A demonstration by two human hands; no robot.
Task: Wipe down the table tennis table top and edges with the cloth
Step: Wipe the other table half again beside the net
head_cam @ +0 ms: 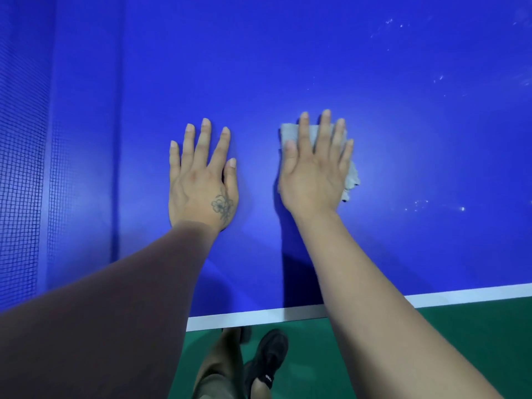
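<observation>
The blue table tennis table top [316,67] fills most of the view. My right hand [315,168] lies flat with straight, spread fingers, pressing a small grey cloth [351,175] onto the surface; the cloth shows beyond the fingertips and at the hand's right side. My left hand [201,180] rests flat on the bare table, fingers spread, to the left of the cloth and apart from it. A white line [259,316] marks the table's near edge.
The net [23,168] runs along the left side. Pale smudges and specks [420,204] dot the table to the right. Below the near edge is green floor [475,341], with my leg and black shoe [269,358].
</observation>
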